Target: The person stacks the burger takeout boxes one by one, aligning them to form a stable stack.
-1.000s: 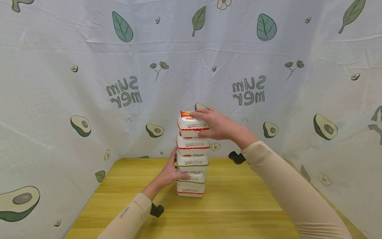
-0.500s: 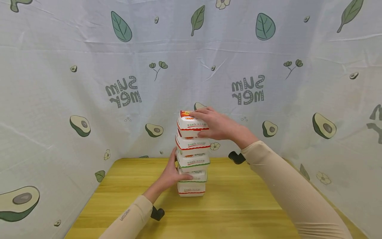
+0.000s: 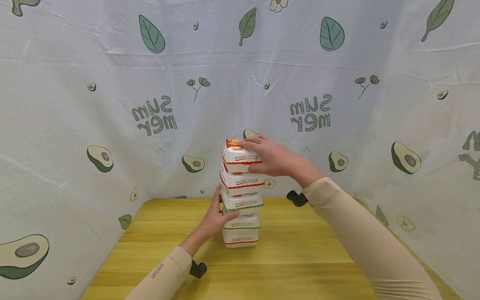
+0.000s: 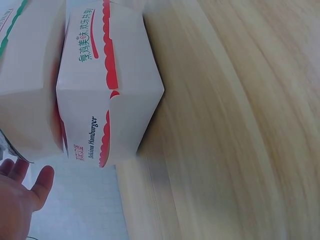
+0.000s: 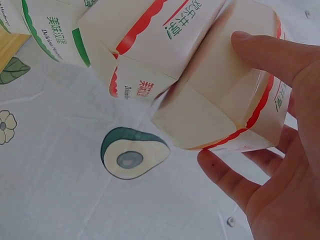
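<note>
Several white hamburger boxes stand in one slightly uneven stack, with red or green wavy trim. My right hand [image 3: 275,158] grips the top hamburger box [image 3: 234,155], its thumb low on the front and fingers over the top; the right wrist view shows that box [image 5: 200,100] tilted against the red-trimmed one below. My left hand [image 3: 211,218] holds the stack's left side, thumb across the front near the seam between the green-trimmed middle box [image 3: 245,203] and the green-trimmed box [image 3: 245,223] under it. The red-trimmed bottom box [image 3: 240,238] sits on the table.
The stack stands on a yellow wood-grain table [image 3: 300,250]. Behind and at both sides hangs a pale cloth [image 3: 232,104] printed with avocados and leaves. Black wrist-worn devices show beside the left cuff [image 3: 180,260] and right cuff [image 3: 316,191].
The left thumb has shifted up from the second-lowest box to the seam above it. The middle boxes have moved slightly rightward relative to the top one. The right hand stays almost still.
</note>
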Demonstrator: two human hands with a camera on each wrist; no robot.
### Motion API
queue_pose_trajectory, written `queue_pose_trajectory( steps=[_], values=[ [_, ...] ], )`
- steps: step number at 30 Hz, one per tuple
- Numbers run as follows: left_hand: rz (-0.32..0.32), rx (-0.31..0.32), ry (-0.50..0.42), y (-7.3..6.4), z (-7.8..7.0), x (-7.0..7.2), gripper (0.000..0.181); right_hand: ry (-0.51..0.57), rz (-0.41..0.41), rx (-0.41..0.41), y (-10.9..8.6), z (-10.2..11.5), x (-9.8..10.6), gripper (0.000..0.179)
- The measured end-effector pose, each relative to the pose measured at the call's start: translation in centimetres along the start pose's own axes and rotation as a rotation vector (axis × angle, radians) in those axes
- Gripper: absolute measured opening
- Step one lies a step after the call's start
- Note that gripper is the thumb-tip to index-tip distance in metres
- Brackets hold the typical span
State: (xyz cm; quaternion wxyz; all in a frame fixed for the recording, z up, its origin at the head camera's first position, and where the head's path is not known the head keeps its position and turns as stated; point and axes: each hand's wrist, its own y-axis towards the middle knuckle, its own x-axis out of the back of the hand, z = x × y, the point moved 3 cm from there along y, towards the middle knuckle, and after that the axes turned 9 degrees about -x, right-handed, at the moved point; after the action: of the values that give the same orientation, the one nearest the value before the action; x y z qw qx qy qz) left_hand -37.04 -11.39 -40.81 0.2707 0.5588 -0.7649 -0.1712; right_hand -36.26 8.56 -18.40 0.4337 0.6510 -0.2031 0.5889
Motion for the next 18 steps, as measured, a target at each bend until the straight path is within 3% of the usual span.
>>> queue_pose_trajectory(
  steps=[10, 18],
  values=[
    [-0.002, 0.021, 0.033, -0.16, 0.30, 0.21, 0.093, 0.011, -0.004, 0.004, 0.07, 0.04, 0.02, 0.077],
    [0.008, 0.032, -0.010, -0.16, 0.27, 0.24, 0.109, 0.018, -0.012, 0.009, 0.16, 0.15, 0.14, 0.077]
  ],
)
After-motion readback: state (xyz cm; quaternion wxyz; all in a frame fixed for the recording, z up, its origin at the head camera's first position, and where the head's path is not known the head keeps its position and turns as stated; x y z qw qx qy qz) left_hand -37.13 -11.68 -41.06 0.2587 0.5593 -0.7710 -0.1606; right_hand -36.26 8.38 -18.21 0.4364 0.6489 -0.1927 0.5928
